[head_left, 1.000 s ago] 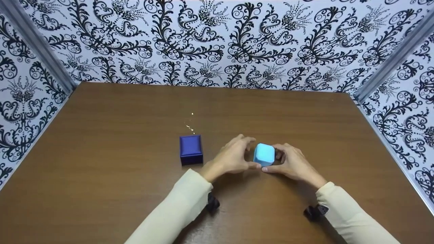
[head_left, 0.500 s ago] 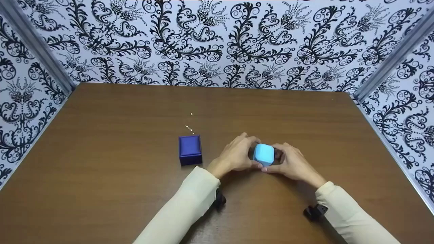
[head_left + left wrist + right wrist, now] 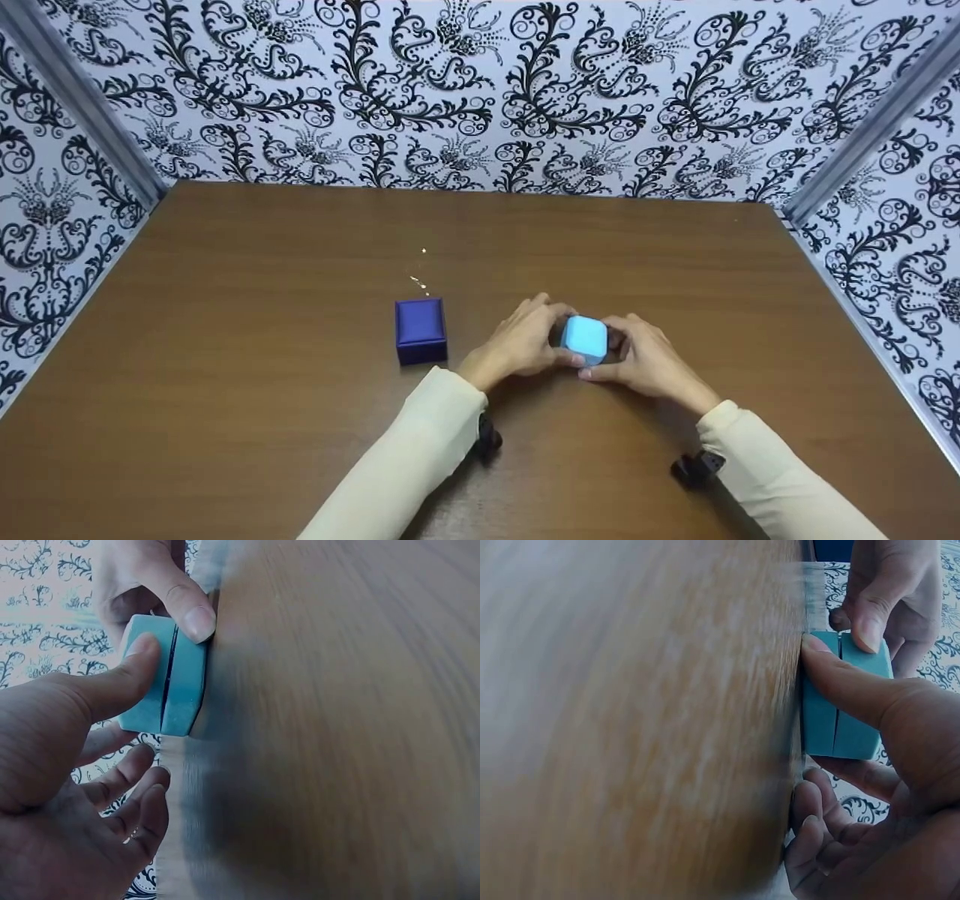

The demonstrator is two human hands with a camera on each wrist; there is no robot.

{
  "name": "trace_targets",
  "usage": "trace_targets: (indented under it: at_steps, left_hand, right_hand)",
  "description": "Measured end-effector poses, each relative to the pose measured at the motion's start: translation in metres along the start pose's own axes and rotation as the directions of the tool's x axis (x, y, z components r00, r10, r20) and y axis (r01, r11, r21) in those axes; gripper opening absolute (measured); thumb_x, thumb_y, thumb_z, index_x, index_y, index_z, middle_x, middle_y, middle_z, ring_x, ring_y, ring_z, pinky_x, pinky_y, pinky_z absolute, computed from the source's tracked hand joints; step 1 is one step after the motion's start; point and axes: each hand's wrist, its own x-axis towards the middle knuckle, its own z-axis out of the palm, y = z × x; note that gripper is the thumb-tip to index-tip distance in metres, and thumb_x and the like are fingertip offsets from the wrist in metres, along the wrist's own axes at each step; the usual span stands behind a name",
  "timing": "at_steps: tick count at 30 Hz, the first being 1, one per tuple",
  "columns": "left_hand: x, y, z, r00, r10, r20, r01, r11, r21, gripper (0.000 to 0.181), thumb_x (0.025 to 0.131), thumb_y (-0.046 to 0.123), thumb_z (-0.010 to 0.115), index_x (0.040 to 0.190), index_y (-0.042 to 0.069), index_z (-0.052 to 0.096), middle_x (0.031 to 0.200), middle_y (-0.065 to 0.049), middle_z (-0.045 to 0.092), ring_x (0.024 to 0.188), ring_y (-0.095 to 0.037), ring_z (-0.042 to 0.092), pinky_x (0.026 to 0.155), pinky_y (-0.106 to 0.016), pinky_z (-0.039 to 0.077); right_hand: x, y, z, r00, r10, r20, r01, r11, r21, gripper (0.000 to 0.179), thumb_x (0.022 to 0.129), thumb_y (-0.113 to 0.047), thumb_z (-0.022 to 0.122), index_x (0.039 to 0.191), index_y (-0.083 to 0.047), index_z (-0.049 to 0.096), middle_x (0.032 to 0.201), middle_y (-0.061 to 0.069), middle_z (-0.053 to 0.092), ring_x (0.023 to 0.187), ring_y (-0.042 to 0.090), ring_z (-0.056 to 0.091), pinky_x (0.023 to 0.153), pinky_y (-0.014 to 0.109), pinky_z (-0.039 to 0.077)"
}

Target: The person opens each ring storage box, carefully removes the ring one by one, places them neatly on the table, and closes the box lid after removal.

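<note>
A small light-blue ring box (image 3: 585,336) with rounded corners stands on the brown table between both hands. My left hand (image 3: 523,343) pinches its upper part, the lid, from the left side. From the right, my right hand (image 3: 651,361) grips the lower part, thumb low on the front face. In the left wrist view a thin dark seam runs across the box (image 3: 180,690) between the two thumbs. The right wrist view shows the same seam on the box (image 3: 855,736), with the right thumb on the table side of it. The other fingers reach behind the box, partly hidden.
A dark blue box (image 3: 421,330) with a cushioned top stands on the wooden table (image 3: 247,300), left of the left hand. Small bright specks (image 3: 419,283) show behind it. Patterned white panels (image 3: 450,90) close off the back and sides.
The left hand has moved slightly right and closed its fingers onto the light-blue box, its thumb now higher on the front. The right hand and the dark blue box have stayed in place.
</note>
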Motion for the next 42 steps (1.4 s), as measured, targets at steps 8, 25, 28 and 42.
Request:
trace_targets:
  at_steps: [8,25,28,42]
  left_hand:
    - [0.004,-0.001,-0.002,0.999,0.0,0.034,0.002,0.998,-0.059,0.059,0.089,0.039,0.078,0.138,0.012,0.059,0.122,-0.006,0.055,0.11,-0.023,0.044,0.094,-0.037,0.045]
    - [0.011,-0.006,-0.004,0.989,-0.092,0.119,0.134,0.902,-0.411,0.048,0.092,0.031,0.077,0.129,0.004,0.062,0.109,-0.003,0.057,0.105,-0.017,0.047,0.095,-0.033,0.042]
    - [0.012,-0.006,-0.004,0.988,-0.094,0.122,0.141,0.869,-0.475,0.044,0.092,0.027,0.077,0.126,0.001,0.063,0.104,-0.004,0.061,0.098,-0.017,0.053,0.09,-0.031,0.046]
    - [0.017,-0.006,-0.005,0.974,-0.157,0.166,0.226,0.769,-0.598,0.047,0.093,0.026,0.077,0.128,-0.002,0.062,0.106,-0.005,0.062,0.099,-0.018,0.053,0.093,-0.033,0.044]
  right_hand:
    - [0.002,0.0,0.001,1.0,0.011,-0.008,-0.01,1.0,0.027,0.055,0.068,-0.032,0.096,0.111,-0.008,0.071,0.091,0.004,0.057,0.082,0.019,0.053,0.069,0.031,0.044]
    - [0.004,0.0,-0.001,0.997,0.077,0.004,-0.077,0.996,0.044,0.053,0.067,-0.032,0.096,0.108,-0.008,0.072,0.085,0.006,0.057,0.08,0.02,0.052,0.067,0.032,0.043]
    - [0.004,0.0,-0.001,0.997,0.075,-0.001,-0.075,0.996,0.038,0.051,0.067,-0.032,0.097,0.106,-0.008,0.074,0.084,0.006,0.056,0.079,0.02,0.05,0.066,0.031,0.042]
    - [0.005,0.001,-0.001,0.995,0.102,-0.013,-0.102,0.995,0.023,0.045,0.063,-0.033,0.098,0.096,-0.009,0.078,0.08,0.006,0.054,0.076,0.02,0.047,0.064,0.032,0.039]
